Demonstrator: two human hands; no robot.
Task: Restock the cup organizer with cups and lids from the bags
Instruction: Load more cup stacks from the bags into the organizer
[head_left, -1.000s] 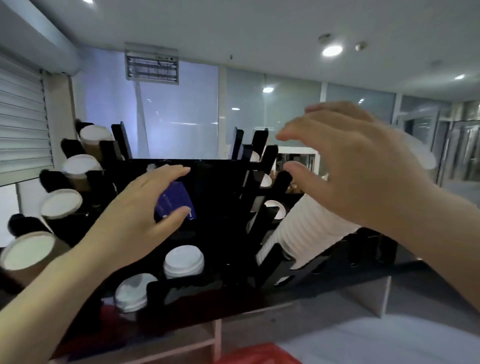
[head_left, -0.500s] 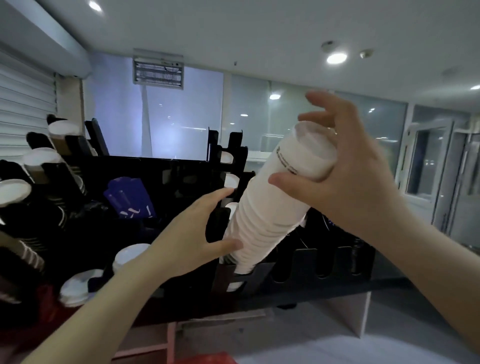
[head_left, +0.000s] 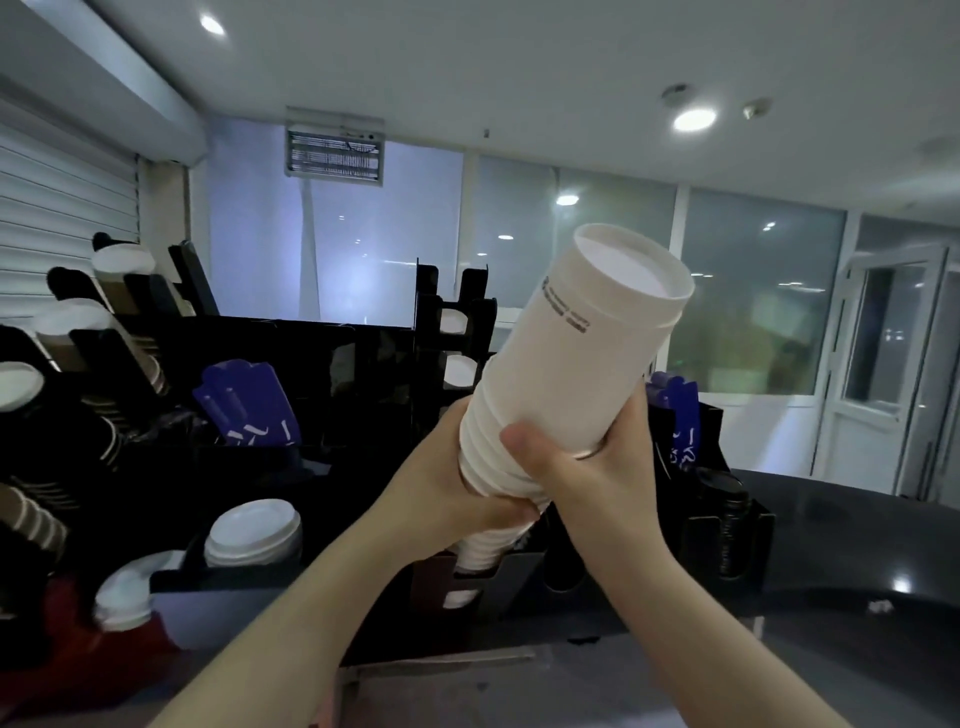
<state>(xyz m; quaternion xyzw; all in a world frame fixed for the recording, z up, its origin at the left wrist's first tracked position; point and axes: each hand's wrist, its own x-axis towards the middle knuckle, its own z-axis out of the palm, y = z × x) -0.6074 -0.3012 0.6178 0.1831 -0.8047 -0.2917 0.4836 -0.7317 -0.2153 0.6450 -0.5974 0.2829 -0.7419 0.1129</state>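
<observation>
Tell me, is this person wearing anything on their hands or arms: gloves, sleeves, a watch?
No gloves: left hand and right hand are bare. The left forearm and right forearm are bare, with no sleeve, watch or bracelet in view. A glint on the right hand might be a ring; unclear.

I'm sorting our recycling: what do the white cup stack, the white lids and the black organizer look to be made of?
The white cup stack: likely paper, matte, with rolled rims ridging its side and small dark print. The white lids: probably moulded plastic, faint sheen, raised rims. The black organizer: thin flat smooth panels, perhaps plastic or acrylic; too dark to be sure.
</observation>
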